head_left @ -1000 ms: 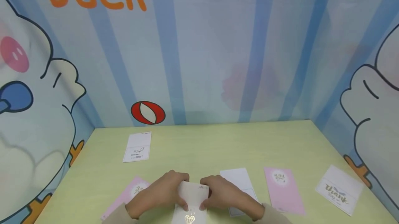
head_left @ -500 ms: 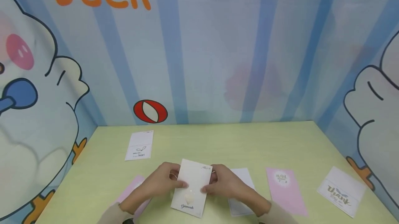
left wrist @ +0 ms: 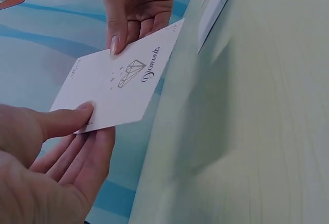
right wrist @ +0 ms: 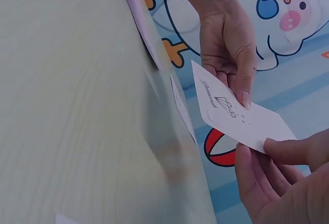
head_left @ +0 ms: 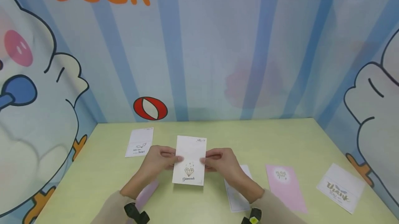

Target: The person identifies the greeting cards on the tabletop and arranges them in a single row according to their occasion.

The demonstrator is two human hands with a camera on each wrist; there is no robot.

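Note:
Above the middle of the table, both hands hold up a white card (head_left: pixel 188 151) printed with a gold diamond shape and the word "Diamonds". My left hand (head_left: pixel 159 160) pinches its left edge, thumb on the printed face and fingers behind. The right hand (head_left: pixel 223 161) pinches the opposite edge in the same way. In the left wrist view the card (left wrist: pixel 115 82) is raised off the table, its shadow falling on the surface below. The right wrist view shows the card (right wrist: pixel 241 113) between both thumbs and the fingers under it.
On the pale green table (head_left: pixel 255 137) lie a white card (head_left: pixel 139 142) at the back left, a pink card (head_left: pixel 147 194) partly under the left arm, a white card (head_left: pixel 235 196) partly under the right arm, a pink card (head_left: pixel 285 187) and a "thank you" card (head_left: pixel 341 187) at the right.
Both hands have raised the white card from the table's front edge, up and away from the body. It was tilted half a second ago and now stands nearly straight.

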